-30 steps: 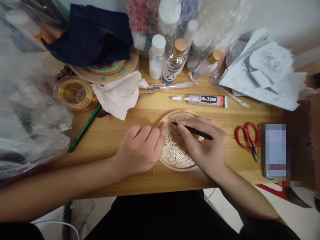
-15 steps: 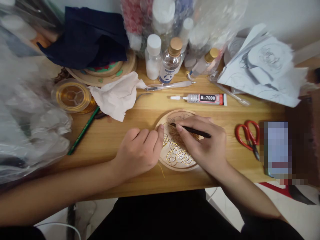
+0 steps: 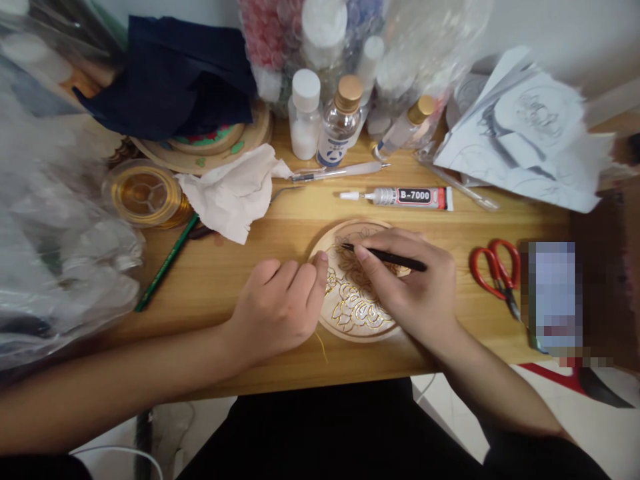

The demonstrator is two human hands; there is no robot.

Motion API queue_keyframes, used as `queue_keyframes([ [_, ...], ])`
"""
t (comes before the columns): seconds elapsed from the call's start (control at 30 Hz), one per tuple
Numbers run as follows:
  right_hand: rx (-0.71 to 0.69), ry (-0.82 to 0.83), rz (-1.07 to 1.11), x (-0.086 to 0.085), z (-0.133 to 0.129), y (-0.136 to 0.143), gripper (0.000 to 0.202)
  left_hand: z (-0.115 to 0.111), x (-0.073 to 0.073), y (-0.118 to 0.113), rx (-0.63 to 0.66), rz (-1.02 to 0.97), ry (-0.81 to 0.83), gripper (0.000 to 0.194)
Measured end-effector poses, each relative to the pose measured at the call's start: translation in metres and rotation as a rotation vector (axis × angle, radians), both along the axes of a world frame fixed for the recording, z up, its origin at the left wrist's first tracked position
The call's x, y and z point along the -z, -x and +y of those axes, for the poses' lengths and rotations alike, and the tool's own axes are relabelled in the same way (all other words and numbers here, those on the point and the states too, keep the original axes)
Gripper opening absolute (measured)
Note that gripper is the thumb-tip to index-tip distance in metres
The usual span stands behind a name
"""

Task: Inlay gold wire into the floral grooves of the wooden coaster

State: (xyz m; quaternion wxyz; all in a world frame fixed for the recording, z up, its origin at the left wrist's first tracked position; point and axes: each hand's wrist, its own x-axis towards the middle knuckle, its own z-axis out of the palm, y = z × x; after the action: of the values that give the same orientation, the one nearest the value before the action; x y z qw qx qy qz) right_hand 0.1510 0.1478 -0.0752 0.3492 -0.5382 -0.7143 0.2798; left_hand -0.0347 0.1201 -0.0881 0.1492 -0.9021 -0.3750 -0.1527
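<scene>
A round wooden plaque [image 3: 327,320] with a floral pattern partly outlined in gold wire lies near the table's front edge. My right hand [image 3: 417,277] is closed on black tweezers [image 3: 393,258], whose tip is over the upper left part of the pattern. Curled at the plaque's left rim, my left hand [image 3: 283,303] has its index finger and thumb together; what they pinch, if anything, is too small to make out. A thin gold wire end [image 3: 321,347] sticks out below that hand.
Behind the plaque lies a glue tube [image 3: 413,197], with bottles [image 3: 341,123] farther back. Red-handled scissors [image 3: 497,270] are to the right. A wire spool [image 3: 145,193], green pencil [image 3: 167,262] and crumpled tissue [image 3: 233,190] are at the left.
My right hand and the tweezers have shifted very slightly to the right. The left hand has barely moved, and the plaque stays in place.
</scene>
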Motion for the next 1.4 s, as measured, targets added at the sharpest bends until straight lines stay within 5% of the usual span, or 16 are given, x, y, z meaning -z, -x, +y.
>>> queue_keyframes([
  [1.4,-0.022,0.086,0.03,-0.0029,0.0027,-0.0008,0.005,-0.0009,-0.0047,-0.0015,-0.04,0.053,-0.01,0.016],
])
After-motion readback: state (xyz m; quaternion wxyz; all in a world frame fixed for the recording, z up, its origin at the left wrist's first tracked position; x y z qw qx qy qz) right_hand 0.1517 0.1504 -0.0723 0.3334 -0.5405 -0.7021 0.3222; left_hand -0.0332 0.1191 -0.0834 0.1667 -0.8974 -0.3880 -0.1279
